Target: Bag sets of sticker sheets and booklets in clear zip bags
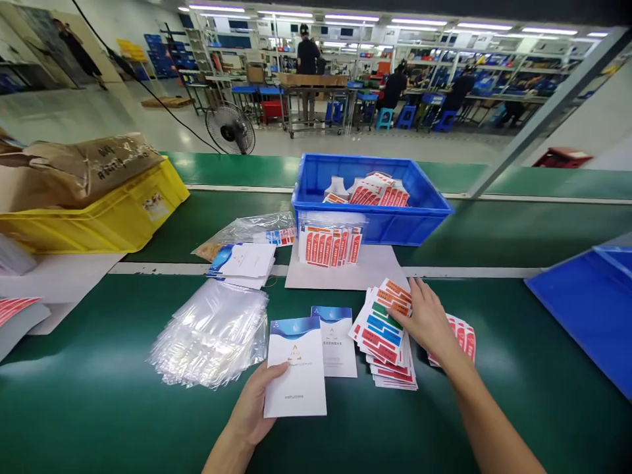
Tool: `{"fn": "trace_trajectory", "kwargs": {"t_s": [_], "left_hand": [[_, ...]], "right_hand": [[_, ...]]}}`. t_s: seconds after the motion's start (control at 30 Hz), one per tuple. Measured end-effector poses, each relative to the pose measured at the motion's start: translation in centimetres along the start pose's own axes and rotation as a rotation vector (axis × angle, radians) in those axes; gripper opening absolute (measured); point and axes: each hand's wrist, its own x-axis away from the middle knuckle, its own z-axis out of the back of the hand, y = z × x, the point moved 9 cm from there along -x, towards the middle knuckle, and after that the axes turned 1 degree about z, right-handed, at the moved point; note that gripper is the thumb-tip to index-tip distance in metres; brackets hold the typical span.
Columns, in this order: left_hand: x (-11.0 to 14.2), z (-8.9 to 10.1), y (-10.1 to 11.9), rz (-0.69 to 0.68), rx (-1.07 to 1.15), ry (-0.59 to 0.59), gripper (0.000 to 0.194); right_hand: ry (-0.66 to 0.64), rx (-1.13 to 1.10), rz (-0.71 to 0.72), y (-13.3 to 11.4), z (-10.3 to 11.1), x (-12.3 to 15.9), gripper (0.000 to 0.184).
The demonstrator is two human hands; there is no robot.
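Note:
In my left hand [259, 401] is a white instruction booklet [296, 368] with a blue top band, its thumb on the front cover. Behind it, partly covered, a second booklet [340, 342] lies on the green table. My right hand [424, 316] rests on a fanned stack of sticker sheets [382, 329] printed in orange, green, blue and red. Its fingers touch the top sheet; whether they pinch it I cannot make out. Right of that wrist sits a small pile of red-and-white labels [461, 339]. A heap of clear plastic bags [212, 332] lies to the left.
Beyond the table's middle stands a blue bin [375, 227] with labels inside; a filled clear bag [332, 245] leans on its front. More booklets [243, 263] lie left of it. A yellow crate [99, 227] stands far left, a blue tray [587, 309] at right.

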Motion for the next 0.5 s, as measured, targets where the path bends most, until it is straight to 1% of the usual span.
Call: {"fn": "trace_trajectory", "kwargs": {"t_s": [0.03, 0.1, 0.2, 0.33, 0.43, 0.5], "left_hand": [[0.0, -0.1, -0.2, 0.015, -0.010, -0.006, 0.046], [0.1, -0.2, -0.4, 0.027, -0.029, -0.007, 0.045], [0.0, -0.2, -0.5, 0.019, -0.046, 0.007, 0.045], [-0.1, -0.2, -0.4, 0.021, -0.053, 0.002, 0.053], [-0.1, -0.5, -0.4, 0.022, -0.073, -0.043, 0.058], [-0.1, -0.6, -0.5, 0.031, -0.096, -0.057, 0.053]], "right_hand": [[-0.012, 0.008, -0.024, 1.3, 0.1, -0.1, 0.069], [-0.035, 0.008, -0.046, 2.4, -0.1, 0.3, 0.058], [-0.078, -0.020, -0.058, 2.1, -0.9, 1.0, 0.043], [-0.140, -0.076, -0.081, 1.7, -1.9, 0.8, 0.038], [-0.137, -0.104, -0.087, 1.6, -1.7, 0.1, 0.024], [-0.124, -0.125, -0.082, 1.2, -1.1, -0.1, 0.021]]}}
